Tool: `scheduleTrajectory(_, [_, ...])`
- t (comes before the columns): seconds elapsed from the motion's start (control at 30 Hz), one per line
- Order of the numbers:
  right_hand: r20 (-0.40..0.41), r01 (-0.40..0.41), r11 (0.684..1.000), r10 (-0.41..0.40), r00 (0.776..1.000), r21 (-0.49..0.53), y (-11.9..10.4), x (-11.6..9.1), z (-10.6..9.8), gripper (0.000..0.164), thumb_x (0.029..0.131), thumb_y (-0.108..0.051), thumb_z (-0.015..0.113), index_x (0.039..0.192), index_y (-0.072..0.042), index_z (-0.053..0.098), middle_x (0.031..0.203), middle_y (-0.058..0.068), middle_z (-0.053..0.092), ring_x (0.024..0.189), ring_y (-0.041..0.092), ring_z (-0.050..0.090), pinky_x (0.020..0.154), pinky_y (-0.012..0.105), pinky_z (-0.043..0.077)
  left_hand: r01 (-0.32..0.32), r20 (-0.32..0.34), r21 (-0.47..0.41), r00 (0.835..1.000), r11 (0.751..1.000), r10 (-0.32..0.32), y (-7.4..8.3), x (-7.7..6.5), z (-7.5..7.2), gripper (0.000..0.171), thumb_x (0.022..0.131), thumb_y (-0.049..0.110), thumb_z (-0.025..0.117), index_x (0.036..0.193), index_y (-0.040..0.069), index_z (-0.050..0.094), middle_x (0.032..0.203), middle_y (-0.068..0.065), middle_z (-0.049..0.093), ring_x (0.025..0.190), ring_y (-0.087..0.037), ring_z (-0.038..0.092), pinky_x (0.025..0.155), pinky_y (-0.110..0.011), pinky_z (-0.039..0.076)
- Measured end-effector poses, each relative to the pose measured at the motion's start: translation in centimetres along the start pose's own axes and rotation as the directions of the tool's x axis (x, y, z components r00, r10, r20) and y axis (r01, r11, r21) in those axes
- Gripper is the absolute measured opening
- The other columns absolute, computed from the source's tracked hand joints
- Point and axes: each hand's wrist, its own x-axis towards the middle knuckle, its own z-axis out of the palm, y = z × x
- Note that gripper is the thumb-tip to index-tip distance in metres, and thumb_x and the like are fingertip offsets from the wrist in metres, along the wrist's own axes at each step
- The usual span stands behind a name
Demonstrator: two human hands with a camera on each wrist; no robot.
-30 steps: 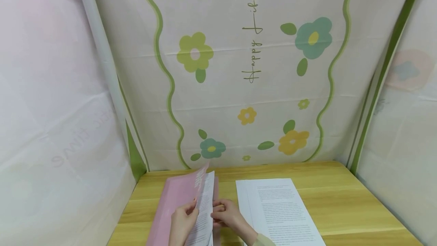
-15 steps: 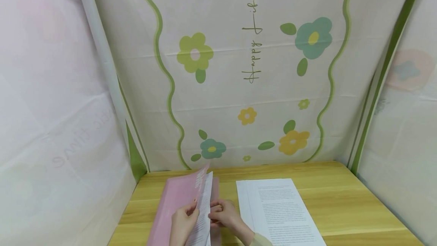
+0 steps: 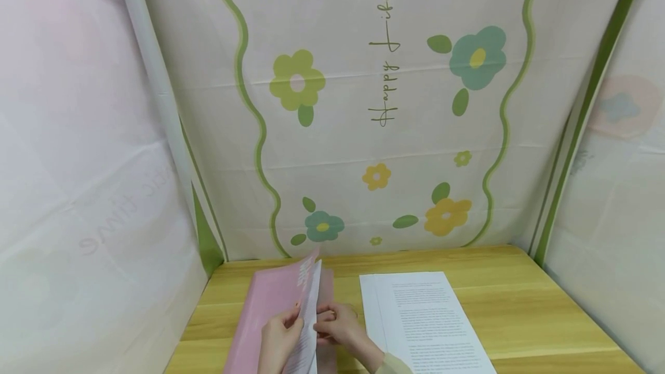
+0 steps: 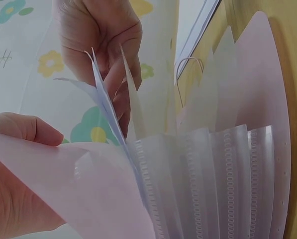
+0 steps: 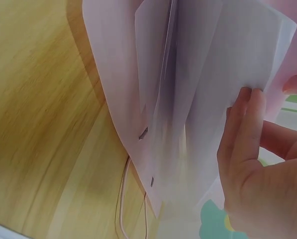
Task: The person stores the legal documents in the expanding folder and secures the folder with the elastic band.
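Note:
A pink expanding file folder point(image 3: 270, 293) stands partly spread at the table's left, its translucent pleated pockets point(image 4: 208, 184) fanned out in the left wrist view. My left hand point(image 3: 280, 336) pinches the edge of its pink cover point(image 4: 78, 174), thumb on one side and fingers behind. Printed sheets point(image 3: 310, 305) stand upright just inside that cover. With thumb and fingers, my right hand point(image 3: 340, 326) pinches the free edge of the sheets; in the right wrist view its fingers point(image 5: 247, 119) lie along the white paper point(image 5: 238, 55). The sheets' lower ends are hidden among the pockets.
Another stack of printed paper point(image 3: 426, 322) lies flat on the wooden table point(image 3: 540, 305), right of the folder. A thin elastic cord point(image 5: 122, 199) loops out from the folder's back cover. Flower-printed cloth point(image 3: 415, 131) walls in the back and sides.
My right hand has moved slightly left, tilting the sheets toward the front cover; more of the folder's pink back shows. The left hand stays in place.

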Motion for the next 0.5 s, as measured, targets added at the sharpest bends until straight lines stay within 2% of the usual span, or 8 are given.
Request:
scheduleTrajectory(0.33, [0.061, 0.001, 0.999, -0.004, 0.998, 0.049, -0.1, -0.5, -0.8, 0.032, 0.085, -0.003, 0.068, 0.111, 0.012, 0.060, 0.084, 0.013, 0.075, 0.065, 0.009, 0.068, 0.061, 0.026, 0.059, -0.003, 0.011, 0.005, 1.000, 1.000, 0.003, -0.1, 0.1, -0.1, 0.033, 0.081, 0.011, 0.066, 0.112, 0.000, 0.073, 0.107, -0.017, 0.075, 0.104, -0.032, 0.072, 0.087, -0.045, 0.057])
scheduleTrajectory(0.5, [0.080, 0.001, 1.000, -0.003, 0.997, 0.027, -0.2, -1.1, -1.9, 0.033, 0.088, -0.009, 0.068, 0.112, 0.011, 0.060, 0.086, 0.012, 0.075, 0.069, 0.012, 0.071, 0.063, 0.030, 0.060, 0.011, 0.020, 0.007, 1.000, 1.000, -0.011, -0.1, 0.1, -0.2, 0.033, 0.082, 0.012, 0.065, 0.112, 0.000, 0.073, 0.108, -0.018, 0.075, 0.105, -0.034, 0.071, 0.087, -0.047, 0.056])
